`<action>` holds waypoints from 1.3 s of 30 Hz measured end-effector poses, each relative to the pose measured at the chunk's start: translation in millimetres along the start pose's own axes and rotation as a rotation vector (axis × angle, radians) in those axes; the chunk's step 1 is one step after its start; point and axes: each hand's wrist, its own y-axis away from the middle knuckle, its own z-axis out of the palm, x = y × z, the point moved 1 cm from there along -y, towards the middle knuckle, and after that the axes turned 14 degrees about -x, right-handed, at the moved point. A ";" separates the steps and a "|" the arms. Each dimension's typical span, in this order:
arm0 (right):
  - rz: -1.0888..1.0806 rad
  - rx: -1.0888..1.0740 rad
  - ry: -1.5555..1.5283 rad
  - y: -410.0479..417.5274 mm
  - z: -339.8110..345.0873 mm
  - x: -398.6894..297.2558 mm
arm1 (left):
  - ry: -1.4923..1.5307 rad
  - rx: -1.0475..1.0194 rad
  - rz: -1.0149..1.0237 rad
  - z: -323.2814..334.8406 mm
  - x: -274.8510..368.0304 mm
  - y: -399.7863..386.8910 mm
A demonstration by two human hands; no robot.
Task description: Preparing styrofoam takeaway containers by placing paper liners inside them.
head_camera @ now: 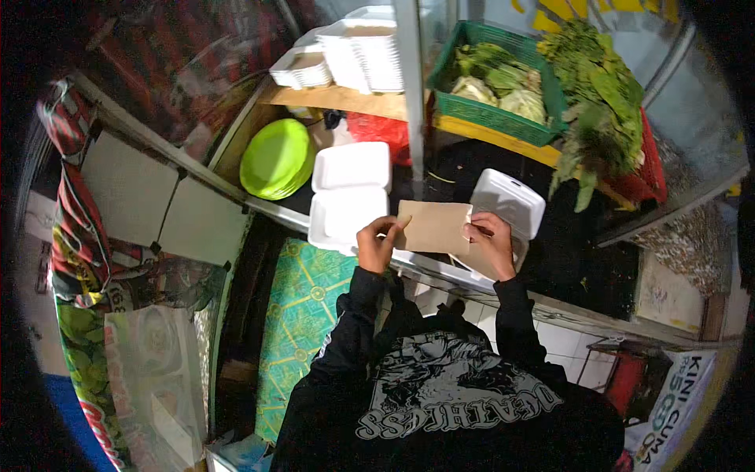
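Observation:
A rectangular sheet of brown paper (436, 227) is stretched between my two hands. My left hand (377, 243) pinches its left edge between thumb and fingers. On the opposite edge my right hand (494, 242) has hold of it. Just beyond my left hand lies an unfolded white foam takeaway box (349, 217), its inside bare white. Behind my right hand stands a second foam box (510, 200) with its lid raised. Brown paper shows in its base, partly hidden by my right hand and the sheet.
Stacked foam boxes (360, 56) stand on a wooden shelf (348, 101), above green plates (276, 158). A green plastic crate (495, 112) holds cabbages, and leafy greens (607, 100) overhang a red basket (640, 177). A metal post (409, 88) rises between shelf and crate.

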 end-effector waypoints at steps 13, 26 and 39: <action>-0.036 -0.191 0.307 -93.4 148.9 23.4 | -0.461 0.148 0.067 -151.5 -77.0 -11.6; -0.067 0.002 0.600 -85.9 178.1 22.8 | -0.452 0.017 0.167 -164.6 -100.4 -15.1; -0.052 -0.071 0.878 -88.5 176.8 29.7 | -0.562 -0.117 0.201 -182.9 -92.9 -31.2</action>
